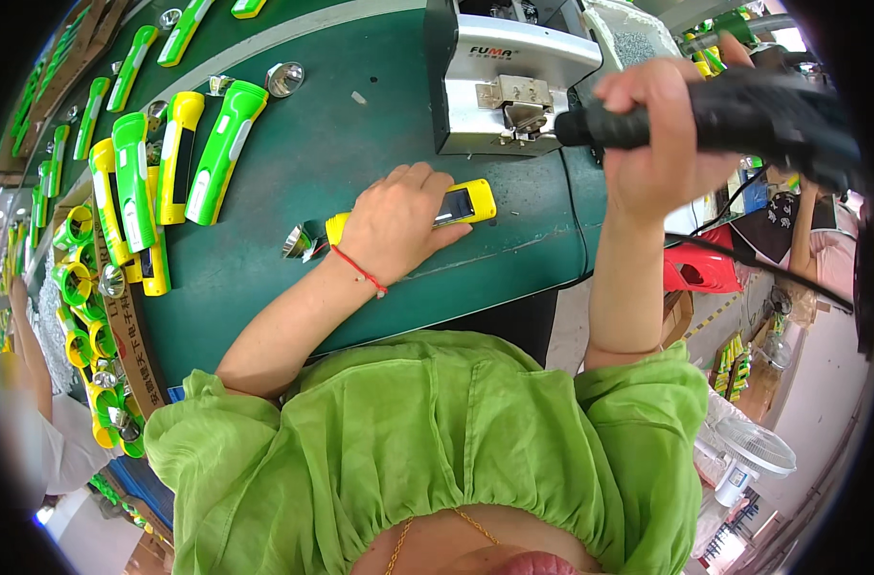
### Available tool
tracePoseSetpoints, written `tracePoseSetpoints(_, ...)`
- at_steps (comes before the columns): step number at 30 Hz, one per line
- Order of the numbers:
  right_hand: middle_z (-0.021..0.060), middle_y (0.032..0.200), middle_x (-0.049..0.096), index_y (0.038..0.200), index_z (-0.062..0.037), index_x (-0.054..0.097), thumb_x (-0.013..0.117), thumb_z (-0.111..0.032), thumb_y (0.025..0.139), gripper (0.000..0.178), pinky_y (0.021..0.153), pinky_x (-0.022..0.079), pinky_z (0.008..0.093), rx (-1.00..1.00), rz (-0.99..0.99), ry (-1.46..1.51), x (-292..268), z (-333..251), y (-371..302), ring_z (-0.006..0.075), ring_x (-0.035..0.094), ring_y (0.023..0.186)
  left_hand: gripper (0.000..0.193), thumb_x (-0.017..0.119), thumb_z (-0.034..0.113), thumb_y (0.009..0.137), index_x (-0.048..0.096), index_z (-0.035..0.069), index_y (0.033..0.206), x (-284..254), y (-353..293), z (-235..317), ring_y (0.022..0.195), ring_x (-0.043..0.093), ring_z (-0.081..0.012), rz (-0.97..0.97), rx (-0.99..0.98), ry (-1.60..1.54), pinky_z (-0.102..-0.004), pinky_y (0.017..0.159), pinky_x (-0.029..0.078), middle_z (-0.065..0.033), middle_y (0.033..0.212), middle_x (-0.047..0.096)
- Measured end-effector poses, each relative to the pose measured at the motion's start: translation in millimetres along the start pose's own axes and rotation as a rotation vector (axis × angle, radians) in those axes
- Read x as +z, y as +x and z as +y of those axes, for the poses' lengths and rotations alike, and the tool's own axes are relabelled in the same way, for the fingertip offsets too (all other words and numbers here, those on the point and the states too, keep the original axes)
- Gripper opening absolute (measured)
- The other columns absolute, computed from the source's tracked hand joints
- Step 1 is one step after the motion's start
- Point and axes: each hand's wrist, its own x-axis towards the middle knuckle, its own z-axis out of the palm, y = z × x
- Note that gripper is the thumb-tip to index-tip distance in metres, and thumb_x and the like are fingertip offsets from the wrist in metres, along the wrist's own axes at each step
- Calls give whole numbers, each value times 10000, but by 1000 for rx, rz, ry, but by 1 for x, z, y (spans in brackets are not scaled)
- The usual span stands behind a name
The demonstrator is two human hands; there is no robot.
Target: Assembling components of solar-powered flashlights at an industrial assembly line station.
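Observation:
My left hand (396, 217) is closed over a yellow flashlight (470, 201) lying on the green bench, its dark panel facing up. From its left end, wires lead to a loose silver reflector (297, 241). My right hand (662, 134) is raised at the right and wrapped round a black electric screwdriver (734, 120). The tool's narrow end points left, in front of a silver and black screw feeder (513, 72). Whether the tool touches the feeder, I cannot tell.
Several green and yellow flashlights (228, 153) lie at the left, some stacked, with loose reflectors (284, 79) among them. A cardboard divider (135, 350) edges the bench beside more flashlight heads. Behind my right arm are a red stool (700, 264) and a white fan (753, 450). Other people sit at both sides.

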Motion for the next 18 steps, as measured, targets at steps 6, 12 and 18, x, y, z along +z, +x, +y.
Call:
tracePoseSetpoints(6,71,685,577,1359,69,322,617,8,834,605,548,484,266,115,92,-82,15,25,-9,151,561,529,439,805,289,725,643,38,1047,2,-2,2,873,621,-311,32,7,4,-416,777,523,-114,927,618)
tracePoseSetpoints(12,82,681,570,1336,51,353,603,21,844,553,561,493,319,302,-107,34,5,17,-8,160,559,551,435,806,286,724,650,30,1039,5,-1,-3,876,625,-318,51,25,-21,-417,779,524,-118,928,626)
tracePoseSetpoints(18,124,694,571,1369,68,256,577,27,847,614,571,517,343,316,-145,-68,-5,-13,-49,168,557,557,416,811,271,725,654,33,1028,4,0,-5,858,630,-315,66,39,-20,-412,756,527,-117,907,629)
